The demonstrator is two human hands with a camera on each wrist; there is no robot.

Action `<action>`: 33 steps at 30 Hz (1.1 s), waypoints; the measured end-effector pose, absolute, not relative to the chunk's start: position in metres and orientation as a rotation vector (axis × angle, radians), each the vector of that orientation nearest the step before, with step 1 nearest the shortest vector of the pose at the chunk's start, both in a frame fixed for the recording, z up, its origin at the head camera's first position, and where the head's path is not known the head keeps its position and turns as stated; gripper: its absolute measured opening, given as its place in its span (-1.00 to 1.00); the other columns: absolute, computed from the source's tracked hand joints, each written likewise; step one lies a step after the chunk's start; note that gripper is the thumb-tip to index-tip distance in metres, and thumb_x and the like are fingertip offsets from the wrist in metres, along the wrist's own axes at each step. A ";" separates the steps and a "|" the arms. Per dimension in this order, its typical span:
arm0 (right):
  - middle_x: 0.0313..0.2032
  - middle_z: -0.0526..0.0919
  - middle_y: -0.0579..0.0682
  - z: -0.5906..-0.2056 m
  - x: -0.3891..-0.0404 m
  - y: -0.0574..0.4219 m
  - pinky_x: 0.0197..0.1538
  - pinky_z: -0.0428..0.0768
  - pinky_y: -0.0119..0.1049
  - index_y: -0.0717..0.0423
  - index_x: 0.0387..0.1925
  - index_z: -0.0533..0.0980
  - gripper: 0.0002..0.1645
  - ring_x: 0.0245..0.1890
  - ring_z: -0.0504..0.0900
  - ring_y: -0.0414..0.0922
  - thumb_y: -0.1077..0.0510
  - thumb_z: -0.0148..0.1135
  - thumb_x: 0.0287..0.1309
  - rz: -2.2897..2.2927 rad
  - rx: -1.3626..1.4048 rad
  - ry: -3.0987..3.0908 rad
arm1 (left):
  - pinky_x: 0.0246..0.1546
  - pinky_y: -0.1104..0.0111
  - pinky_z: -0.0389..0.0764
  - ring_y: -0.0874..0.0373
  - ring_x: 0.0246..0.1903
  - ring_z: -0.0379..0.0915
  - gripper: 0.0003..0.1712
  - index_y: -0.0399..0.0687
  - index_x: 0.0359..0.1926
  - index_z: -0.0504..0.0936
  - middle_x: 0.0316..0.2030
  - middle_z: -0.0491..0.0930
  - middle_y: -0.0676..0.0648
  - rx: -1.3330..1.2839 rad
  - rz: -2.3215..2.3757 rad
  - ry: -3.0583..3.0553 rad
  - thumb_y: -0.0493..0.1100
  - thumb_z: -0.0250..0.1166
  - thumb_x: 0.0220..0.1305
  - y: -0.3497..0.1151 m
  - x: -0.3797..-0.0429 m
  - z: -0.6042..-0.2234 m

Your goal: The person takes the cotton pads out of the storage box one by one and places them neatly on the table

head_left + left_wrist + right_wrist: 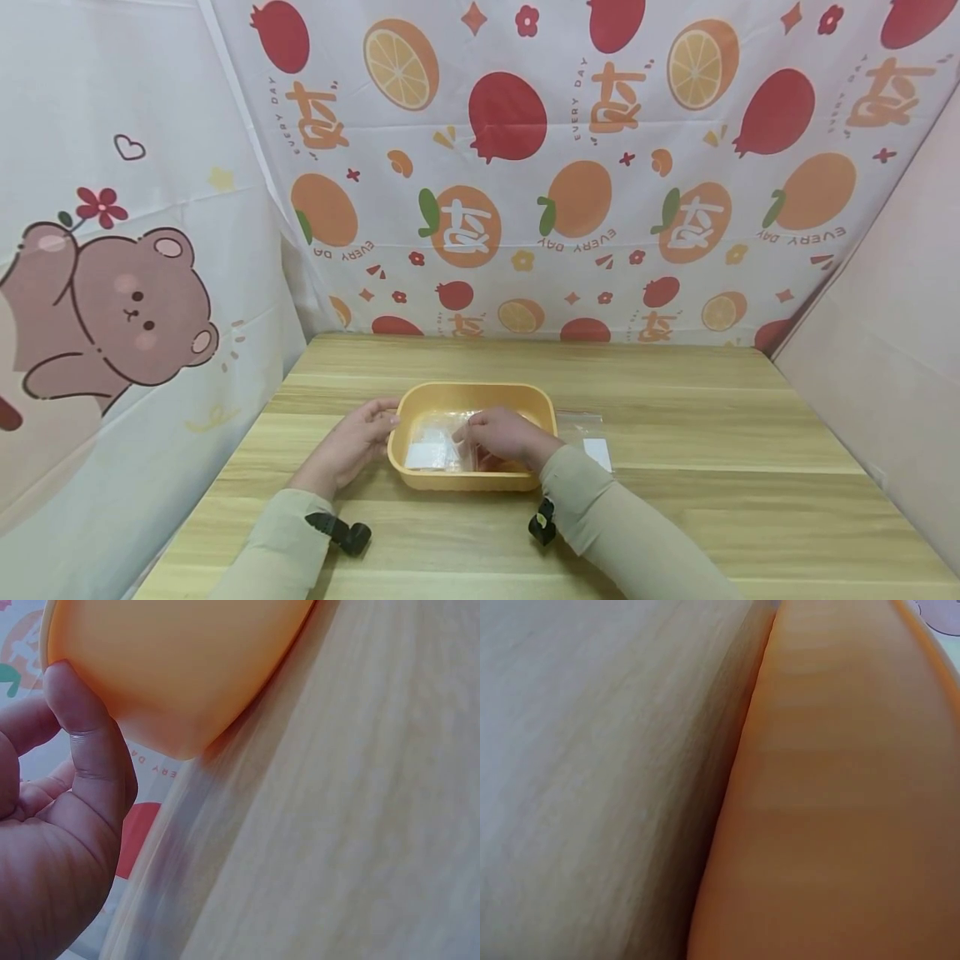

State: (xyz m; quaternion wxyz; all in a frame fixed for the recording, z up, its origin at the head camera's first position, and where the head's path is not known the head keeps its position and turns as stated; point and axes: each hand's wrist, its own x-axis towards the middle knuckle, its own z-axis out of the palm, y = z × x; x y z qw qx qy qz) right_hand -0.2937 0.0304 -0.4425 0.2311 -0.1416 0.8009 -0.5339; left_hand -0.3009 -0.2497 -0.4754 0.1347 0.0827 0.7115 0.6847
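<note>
A yellow plastic bin [472, 481] with rounded corners sits on the table. Clear plastic zip bags with white labels [429, 455] lie inside it. My left hand [358, 442] holds the bin's left end, thumb at the rim; the left wrist view shows that thumb [75, 701] against the yellow wall [187, 667]. Reaching over the bin's right side, my right hand [504, 433] has its fingers down among the bags and pinches a clear bag [467, 442]. Its fingertips are partly hidden. Only the bin's outer wall [840, 795] fills the right wrist view, without the hand.
Another clear zip bag with a white label [597, 454] lies on the wooden table [712, 500], just right of the bin. A fruit-print cloth [525, 200] hangs behind the table, and a bear-print cloth [142, 308] hangs at the left.
</note>
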 end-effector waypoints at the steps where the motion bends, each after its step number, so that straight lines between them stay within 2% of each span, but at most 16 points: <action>1: -0.32 0.70 0.05 -0.442 -0.294 0.030 -0.37 0.68 -0.25 0.17 -0.19 0.71 -0.76 -0.45 0.60 -0.09 0.16 0.16 0.36 -1.474 -0.379 2.200 | -0.21 0.28 0.69 0.09 -0.17 0.57 -0.41 -0.40 0.41 0.22 -0.04 0.54 -0.24 0.250 1.985 2.060 -0.20 0.13 0.52 -0.250 -0.301 -0.475; 7: -0.32 0.74 0.01 -0.442 -0.294 0.029 -0.35 0.68 -0.19 0.10 -0.21 0.68 -0.69 -0.43 0.66 -0.04 0.05 0.08 0.46 -1.502 -0.352 2.214 | -0.22 0.30 0.68 0.11 -0.18 0.56 -0.40 -0.44 0.41 0.20 -0.04 0.54 -0.24 0.275 1.994 2.050 -0.21 0.12 0.52 -0.251 -0.299 -0.474; 16: -0.30 0.74 0.00 -0.439 -0.293 0.025 -0.39 0.67 -0.21 0.15 -0.20 0.65 -0.72 -0.41 0.71 -0.03 0.15 0.03 0.48 -1.526 -0.405 2.247 | -0.23 0.31 0.68 0.12 -0.20 0.56 -0.43 -0.43 0.39 0.22 -0.08 0.55 -0.19 0.252 2.002 2.041 -0.22 0.11 0.52 -0.251 -0.301 -0.475; 23: -0.34 0.72 0.00 -0.437 -0.293 0.022 -0.39 0.69 -0.22 0.17 -0.20 0.63 -0.83 -0.41 0.68 -0.06 0.32 0.12 0.33 -1.531 -0.438 2.282 | -0.24 0.31 0.67 0.12 -0.19 0.55 -0.42 -0.46 0.40 0.19 -0.06 0.54 -0.23 0.269 2.006 2.035 -0.22 0.11 0.53 -0.250 -0.299 -0.474; 30: -0.36 0.71 -0.01 -0.433 -0.296 0.024 -0.30 0.70 -0.17 0.09 -0.19 0.67 -0.85 -0.36 0.67 -0.05 0.27 0.26 0.23 -1.513 -0.457 2.347 | -0.25 0.33 0.66 0.14 -0.22 0.54 -0.41 -0.46 0.41 0.18 -0.09 0.54 -0.18 0.265 2.004 2.041 -0.22 0.11 0.54 -0.250 -0.298 -0.472; 33: -0.35 0.71 0.00 -0.431 -0.297 0.026 -0.28 0.69 -0.17 0.08 -0.16 0.69 -0.83 -0.34 0.65 -0.06 0.25 0.23 0.29 -1.522 -0.467 2.339 | -0.25 0.33 0.66 0.14 -0.23 0.54 -0.41 -0.46 0.41 0.18 -0.11 0.54 -0.16 0.256 1.997 2.047 -0.22 0.11 0.54 -0.249 -0.298 -0.471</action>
